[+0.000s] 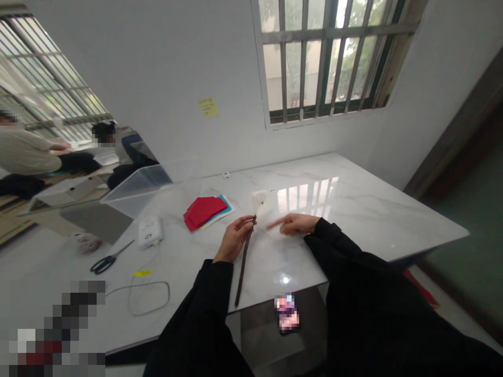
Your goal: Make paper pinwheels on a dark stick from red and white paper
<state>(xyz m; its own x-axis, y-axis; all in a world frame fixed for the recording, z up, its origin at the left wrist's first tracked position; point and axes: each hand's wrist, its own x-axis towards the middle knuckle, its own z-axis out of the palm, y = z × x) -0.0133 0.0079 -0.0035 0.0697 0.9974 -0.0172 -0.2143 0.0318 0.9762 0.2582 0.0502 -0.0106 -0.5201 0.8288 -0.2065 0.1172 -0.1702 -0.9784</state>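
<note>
left hand point(234, 238) at the lower middle of the frame, fingers closed around a slim dark brown strip point(244, 262), the strip slanting down toward the near edge of a white marble tabletop point(377, 220). right hand point(297, 224) just beside it, slightly blurred and gripping nothing, index finger stretched toward the top of the strip, other fingers loosely curled. just beyond that fingertip, a small white paper piece point(261, 203) on the marble. at the bottom middle, past the table edge, a phone point(286, 313) with a pixelated screen. left of the hands, a red paper stack point(204, 212) over blue and white sheets, then a white device point(150, 232), black-handled scissors point(106, 260), a yellow tape scrap point(141, 273) and a grey cable point(149, 298). farther left, a clear plastic bin point(135, 191). at the upper left, two seated co-workers point(27, 152); on the wall, a yellow sticky note point(208, 107); at the upper right, a barred window point(326, 57).
</note>
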